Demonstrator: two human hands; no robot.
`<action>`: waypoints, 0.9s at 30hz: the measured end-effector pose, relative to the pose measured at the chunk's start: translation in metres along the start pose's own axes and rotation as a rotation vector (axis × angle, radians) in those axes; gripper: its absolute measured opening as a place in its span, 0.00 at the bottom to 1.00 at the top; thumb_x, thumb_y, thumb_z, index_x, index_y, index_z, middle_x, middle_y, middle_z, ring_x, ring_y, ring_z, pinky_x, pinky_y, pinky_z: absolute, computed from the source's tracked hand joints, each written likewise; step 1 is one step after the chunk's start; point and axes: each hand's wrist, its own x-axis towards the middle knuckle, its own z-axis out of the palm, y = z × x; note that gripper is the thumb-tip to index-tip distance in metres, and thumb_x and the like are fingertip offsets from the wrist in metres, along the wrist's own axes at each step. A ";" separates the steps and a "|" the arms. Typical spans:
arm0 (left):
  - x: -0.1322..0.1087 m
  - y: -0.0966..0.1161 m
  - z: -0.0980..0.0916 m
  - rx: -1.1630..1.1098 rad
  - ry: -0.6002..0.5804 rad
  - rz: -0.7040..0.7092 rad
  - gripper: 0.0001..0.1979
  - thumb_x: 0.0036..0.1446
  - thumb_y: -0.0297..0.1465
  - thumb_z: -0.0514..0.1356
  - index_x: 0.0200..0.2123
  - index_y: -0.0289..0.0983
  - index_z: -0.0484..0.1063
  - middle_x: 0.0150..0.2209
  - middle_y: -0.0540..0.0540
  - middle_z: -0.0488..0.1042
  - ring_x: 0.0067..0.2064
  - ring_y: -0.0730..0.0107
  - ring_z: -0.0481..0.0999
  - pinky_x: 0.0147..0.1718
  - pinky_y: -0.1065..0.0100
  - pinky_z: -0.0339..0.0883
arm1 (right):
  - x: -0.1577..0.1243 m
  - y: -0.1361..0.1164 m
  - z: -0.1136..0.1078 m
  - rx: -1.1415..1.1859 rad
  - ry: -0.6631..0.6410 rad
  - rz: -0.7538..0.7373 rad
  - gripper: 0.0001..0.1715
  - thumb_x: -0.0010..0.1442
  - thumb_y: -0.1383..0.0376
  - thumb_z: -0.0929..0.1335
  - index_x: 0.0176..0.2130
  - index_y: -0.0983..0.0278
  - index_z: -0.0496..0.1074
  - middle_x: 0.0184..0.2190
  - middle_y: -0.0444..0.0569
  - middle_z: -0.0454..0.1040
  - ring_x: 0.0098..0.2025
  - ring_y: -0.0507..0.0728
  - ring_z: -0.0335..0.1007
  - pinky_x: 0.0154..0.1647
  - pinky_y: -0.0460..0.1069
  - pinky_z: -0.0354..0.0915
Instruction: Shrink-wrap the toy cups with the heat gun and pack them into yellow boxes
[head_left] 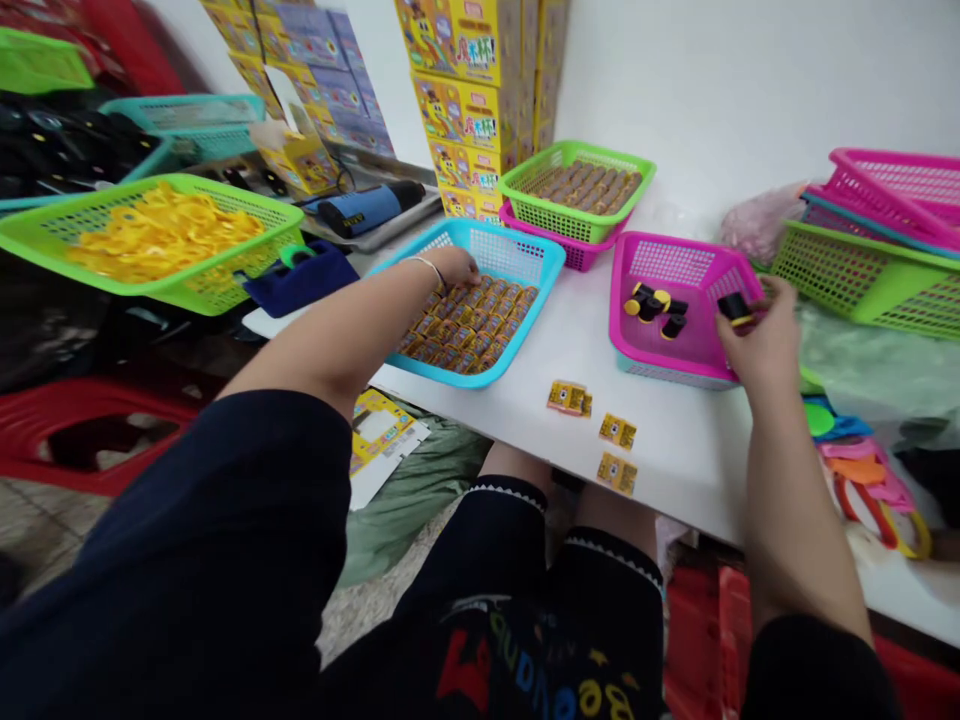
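Black-and-yellow roll (735, 308): small, judged light and rigid, best pinched across its round sides. Gripped in the right hand (761, 335) at the pink basket (679, 262) rim. Left hand (454, 268) lies on packets (469, 325) in the blue basket (551, 262); grip cannot be told.

A small packing workshop: sorting baskets (679, 300) are crowding the bench (675, 440), printed cartons (465, 100) stacking up behind.

With the left hand (454, 268) on packets (472, 325) in the blue basket (551, 262), the right hand (761, 335) holds a black roll (735, 308).
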 end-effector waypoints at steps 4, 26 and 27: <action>-0.030 0.042 -0.011 0.046 0.062 0.043 0.32 0.75 0.44 0.52 0.68 0.23 0.61 0.62 0.31 0.72 0.63 0.46 0.68 0.66 0.44 0.58 | -0.019 0.002 -0.003 0.102 0.234 -0.064 0.26 0.59 0.58 0.70 0.55 0.60 0.65 0.49 0.59 0.70 0.49 0.65 0.71 0.53 0.64 0.71; -0.244 0.209 0.062 -0.712 0.118 0.958 0.10 0.67 0.27 0.60 0.47 0.35 0.79 0.44 0.43 0.84 0.43 0.69 0.84 0.44 0.71 0.79 | -0.031 0.006 0.007 0.180 0.295 -0.324 0.26 0.61 0.61 0.71 0.58 0.61 0.70 0.49 0.55 0.72 0.49 0.62 0.71 0.47 0.59 0.75; -0.232 0.214 0.057 -0.872 0.114 0.887 0.09 0.65 0.28 0.62 0.46 0.35 0.79 0.42 0.44 0.84 0.41 0.69 0.84 0.41 0.72 0.79 | -0.032 0.005 0.007 0.189 0.294 -0.325 0.26 0.61 0.60 0.71 0.58 0.61 0.70 0.49 0.56 0.72 0.48 0.61 0.71 0.44 0.58 0.75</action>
